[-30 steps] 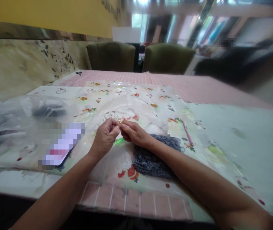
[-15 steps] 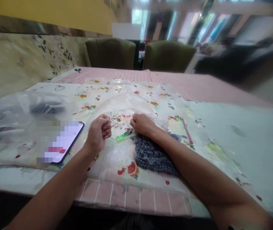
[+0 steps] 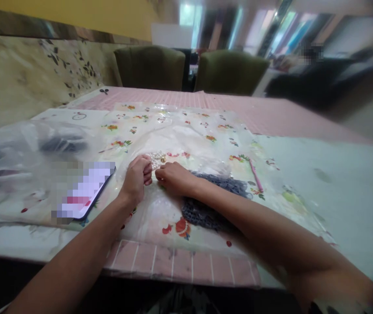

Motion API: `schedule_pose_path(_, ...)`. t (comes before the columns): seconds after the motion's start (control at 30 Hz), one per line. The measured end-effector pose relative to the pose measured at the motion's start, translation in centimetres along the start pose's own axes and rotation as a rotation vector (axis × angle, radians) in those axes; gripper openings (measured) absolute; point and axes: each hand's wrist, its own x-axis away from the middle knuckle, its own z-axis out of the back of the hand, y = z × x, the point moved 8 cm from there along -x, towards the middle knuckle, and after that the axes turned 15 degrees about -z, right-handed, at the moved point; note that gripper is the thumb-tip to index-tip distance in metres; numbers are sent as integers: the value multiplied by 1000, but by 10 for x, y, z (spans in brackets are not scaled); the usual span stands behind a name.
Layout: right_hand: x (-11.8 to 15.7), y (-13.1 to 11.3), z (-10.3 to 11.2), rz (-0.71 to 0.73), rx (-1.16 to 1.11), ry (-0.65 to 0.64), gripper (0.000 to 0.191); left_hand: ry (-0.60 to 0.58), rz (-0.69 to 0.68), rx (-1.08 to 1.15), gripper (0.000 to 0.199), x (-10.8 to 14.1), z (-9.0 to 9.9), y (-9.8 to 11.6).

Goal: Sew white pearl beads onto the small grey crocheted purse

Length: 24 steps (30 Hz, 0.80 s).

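My left hand (image 3: 138,174) is closed beside a pile of white beads (image 3: 156,158); whatever its fingers hold is too small to make out. Just to its right, my right hand (image 3: 173,176) has its fingers pressed together, and their contents are hidden. A small gap separates the two hands. Gold beads (image 3: 163,159) lie by the white ones. The dark blue-grey knitted piece (image 3: 206,214) rests on the plastic under my right forearm, which covers part of it.
A phone (image 3: 86,192) lies left of my left forearm, near a clear plastic bag (image 3: 16,152) with dark contents. On the right is a pink stick (image 3: 256,175). Scissors (image 3: 104,91) lie at the far left; green chairs (image 3: 230,72) stand behind the table (image 3: 304,174).
My right hand has moved left, close to my left hand, and now hides the green object that lay between them. My left hand has barely moved.
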Motion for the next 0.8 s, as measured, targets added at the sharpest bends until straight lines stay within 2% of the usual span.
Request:
schedule_pose_path(0.1, -4, -5, -2, 5, 31, -49, 19, 8, 1, -7, 14, 0, 1, -1)
schedule_pose_path(0.17, -7, 3, 2, -28, 23, -45, 20, 11, 0, -5, 14, 0, 2, -1)
schedule_pose_path(0.23, -11, 24, 12, -118, -7, 10, 20, 11, 0, 0, 14, 0, 1, 0)
schedule_pose_path(0.3, -14, 54, 18, -266, -45, 45, 20, 1, 2, 2, 15, 1, 0, 0)
schedule_pose_path(0.37, -15, 82, 17, -402, -75, 9, 17, -13, 0, -3, 16, 1, -2, 1)
schedule_pose_path(0.43, -12, 96, 16, -462, -108, -18, 15, -25, 0, -20, 19, 1, -3, 1)
schedule_pose_path(0.5, -8, 91, 24, -418, -175, 52, 13, -34, -1, -40, 21, 2, -4, 2)
schedule_pose_path(0.6, 5, 60, 41, -227, -416, 178, 13, -62, 26, -69, 18, 4, -6, 0)
schedule_pose_path(0.7, 21, 29, 48, -28, -626, 208, 15, -184, 105, -46, 17, 9, -16, -6)
schedule_pose_path(0.8, 30, 19, 49, 33, -637, 272, 8, -292, 171, 34, 18, 13, -24, -9)
